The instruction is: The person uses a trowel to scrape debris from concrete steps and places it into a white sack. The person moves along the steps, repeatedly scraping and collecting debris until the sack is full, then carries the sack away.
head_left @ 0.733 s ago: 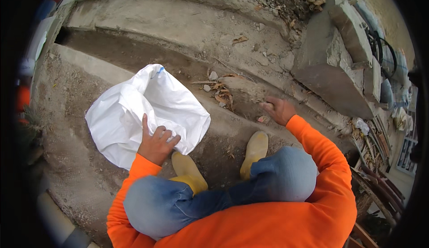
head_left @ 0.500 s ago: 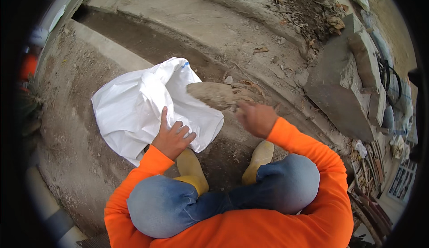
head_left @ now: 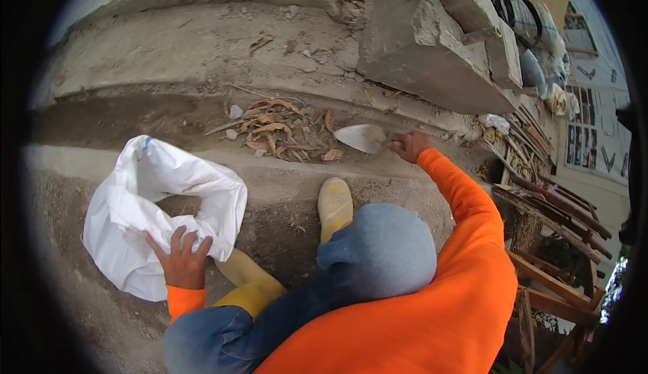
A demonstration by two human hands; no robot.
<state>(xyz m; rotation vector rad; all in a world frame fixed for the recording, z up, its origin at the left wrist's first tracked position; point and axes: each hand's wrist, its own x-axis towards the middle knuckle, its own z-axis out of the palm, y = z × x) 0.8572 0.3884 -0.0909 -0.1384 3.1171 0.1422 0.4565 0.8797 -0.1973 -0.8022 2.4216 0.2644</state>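
My right hand (head_left: 408,146) is closed round the handle of a pointed trowel (head_left: 359,138). The bare blade points left, low over the ground beside a heap of dry leaves and small stones (head_left: 273,130). At the left, my left hand (head_left: 181,256) grips the near rim of a white woven sack (head_left: 121,239), its fingers curled over the edge. The sack's mouth gapes upward, and brown dirt (head_left: 182,205) shows inside it. How deep that dirt lies cannot be seen.
Large broken concrete blocks (head_left: 432,57) stand at the far right. Wooden sticks and boards (head_left: 540,205) are piled to my right. A shallow trench (head_left: 94,121) runs across behind the sack. My yellow boots (head_left: 334,205) are planted close to the sack and leaves.
My right hand has swung the trowel away from the sack's mouth to the right, beyond the leaves. Its blade, earlier loaded with dirt, now looks bare. The view has turned right.
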